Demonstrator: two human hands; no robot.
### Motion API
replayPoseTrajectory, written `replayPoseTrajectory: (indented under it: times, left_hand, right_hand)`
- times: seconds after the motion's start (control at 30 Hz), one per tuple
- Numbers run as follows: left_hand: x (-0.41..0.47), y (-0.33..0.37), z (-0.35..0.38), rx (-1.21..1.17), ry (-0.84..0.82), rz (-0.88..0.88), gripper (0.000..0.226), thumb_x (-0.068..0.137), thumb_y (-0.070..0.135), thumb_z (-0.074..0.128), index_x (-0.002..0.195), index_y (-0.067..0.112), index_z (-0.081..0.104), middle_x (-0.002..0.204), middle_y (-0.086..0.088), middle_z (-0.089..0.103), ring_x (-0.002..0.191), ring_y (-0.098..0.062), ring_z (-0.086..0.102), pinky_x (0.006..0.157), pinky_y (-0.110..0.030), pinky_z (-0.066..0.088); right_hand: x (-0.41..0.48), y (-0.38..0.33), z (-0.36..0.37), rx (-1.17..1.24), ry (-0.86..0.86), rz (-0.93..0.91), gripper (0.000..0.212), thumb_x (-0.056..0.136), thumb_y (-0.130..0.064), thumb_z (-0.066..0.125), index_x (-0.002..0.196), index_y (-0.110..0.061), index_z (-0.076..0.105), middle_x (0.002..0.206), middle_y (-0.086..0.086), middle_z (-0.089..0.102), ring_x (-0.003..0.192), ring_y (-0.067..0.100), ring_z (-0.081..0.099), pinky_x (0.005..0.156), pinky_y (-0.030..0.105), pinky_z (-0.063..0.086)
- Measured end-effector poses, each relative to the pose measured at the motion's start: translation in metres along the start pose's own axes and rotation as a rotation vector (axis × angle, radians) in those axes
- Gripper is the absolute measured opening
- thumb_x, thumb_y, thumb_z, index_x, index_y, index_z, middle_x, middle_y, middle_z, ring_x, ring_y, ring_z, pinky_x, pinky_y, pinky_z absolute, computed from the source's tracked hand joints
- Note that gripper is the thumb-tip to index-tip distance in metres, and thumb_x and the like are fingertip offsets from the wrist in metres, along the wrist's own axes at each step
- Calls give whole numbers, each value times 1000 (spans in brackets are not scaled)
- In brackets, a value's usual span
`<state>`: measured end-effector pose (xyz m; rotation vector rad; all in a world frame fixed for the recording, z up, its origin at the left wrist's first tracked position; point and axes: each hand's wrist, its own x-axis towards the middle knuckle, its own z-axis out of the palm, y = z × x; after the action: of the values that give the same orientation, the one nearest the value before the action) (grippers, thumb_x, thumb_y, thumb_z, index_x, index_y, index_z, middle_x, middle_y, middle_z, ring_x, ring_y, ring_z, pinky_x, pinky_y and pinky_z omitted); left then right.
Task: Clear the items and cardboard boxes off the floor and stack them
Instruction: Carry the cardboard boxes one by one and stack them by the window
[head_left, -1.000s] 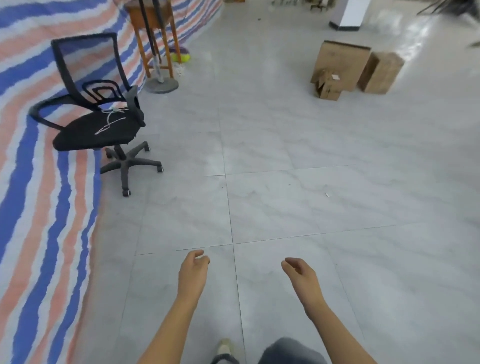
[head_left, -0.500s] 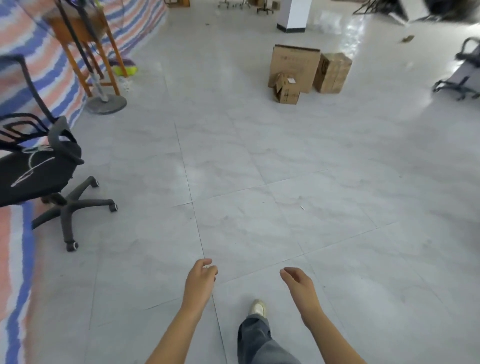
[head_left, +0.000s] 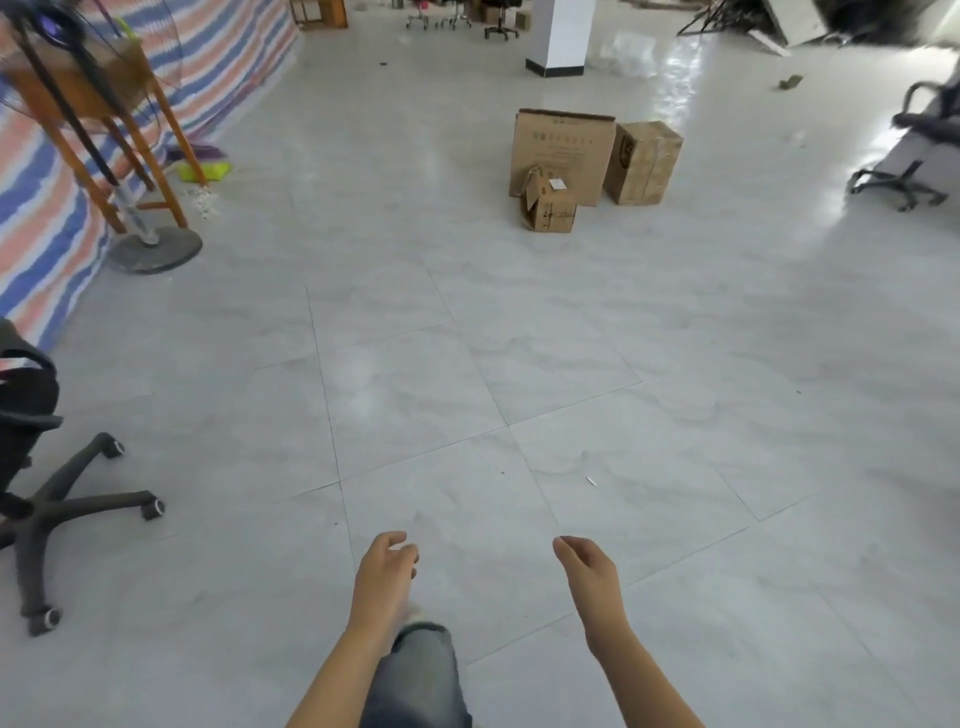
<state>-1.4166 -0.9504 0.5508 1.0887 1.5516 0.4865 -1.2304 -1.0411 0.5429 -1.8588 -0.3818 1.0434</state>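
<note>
Three cardboard boxes stand together on the grey tile floor far ahead, slightly right of centre. The large flat box stands upright. A medium box sits to its right. A small box with an open flap is in front of them. My left hand and my right hand hang low in front of me, fingers loosely curled, holding nothing. Both are far from the boxes.
A black office chair stands at the left edge. A wooden stool and a fan stand with a round base are at the back left by a striped tarp. Another chair is at right, a white pillar behind.
The view has swung right and moved forward: the office chair slid to the left edge, the boxes came nearer the centre. Both hands stayed low and holding nothing.
</note>
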Motion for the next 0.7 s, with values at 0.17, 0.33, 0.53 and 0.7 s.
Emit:
replayPoseTrajectory:
  times: [0.17, 0.33, 0.53, 0.7]
  left_hand:
    - [93, 51, 24, 55, -34, -2, 32, 95, 12, 45, 126, 5, 49, 117, -15, 58, 101, -27, 57, 80, -31, 41]
    - [191, 155, 26, -37, -41, 98, 26, 94, 14, 47, 118, 9, 53, 114, -12, 59, 95, -23, 57, 77, -29, 38]
    - [274, 233, 39, -72, -50, 83, 14, 93, 12, 47, 105, 11, 54, 104, -11, 60, 88, -22, 56, 66, -28, 40]
    - [314, 233, 73, 19, -142, -64, 14, 94, 12, 46, 104, 7, 55, 95, -11, 59, 77, -20, 53, 61, -27, 38]
  right_hand:
    - [81, -37, 16, -43, 40, 44, 15, 93, -22, 54, 103, -12, 58, 97, -3, 59, 99, 17, 53, 82, 26, 37]
    - [170, -119, 44, -38, 65, -12, 12, 93, -20, 54, 99, -12, 58, 92, -5, 59, 94, 14, 54, 78, 24, 37]
    - [249, -190, 75, -6, 53, -23, 10, 93, -23, 53, 102, -18, 57, 104, -4, 58, 101, 14, 52, 86, 26, 37]
    - [298, -196, 80, -35, 85, 82, 12, 93, -21, 54, 101, -14, 59, 104, 3, 61, 99, 18, 55, 83, 27, 39]
